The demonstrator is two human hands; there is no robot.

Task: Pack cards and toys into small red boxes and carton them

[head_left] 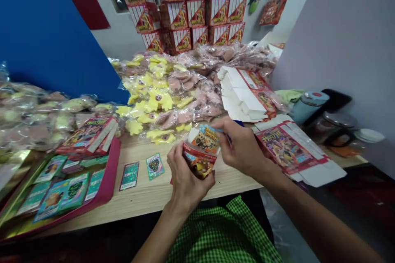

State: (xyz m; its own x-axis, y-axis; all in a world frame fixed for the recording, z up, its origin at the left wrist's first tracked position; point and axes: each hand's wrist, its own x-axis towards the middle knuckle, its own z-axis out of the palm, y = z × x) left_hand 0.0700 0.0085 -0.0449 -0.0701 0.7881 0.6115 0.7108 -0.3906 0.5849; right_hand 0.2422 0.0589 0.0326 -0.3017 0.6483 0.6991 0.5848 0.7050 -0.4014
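Head view: both your hands grip a small printed carton point(201, 152) above the table edge.
Your left hand point(187, 176) wraps curled fingers around its glossy card base; your right hand point(242, 147) pinches the open top. Loose cards point(154, 166) lie on the wooden table point(148, 199) just beside, with bagged yellow-and-pink pieces point(166, 94) heaped behind.

Passage ran along the table point(145, 201) between pink tray point(108, 176), lower left, and flattened carton point(296, 152), right; bagged pieces point(173, 94) blocked upper centre.
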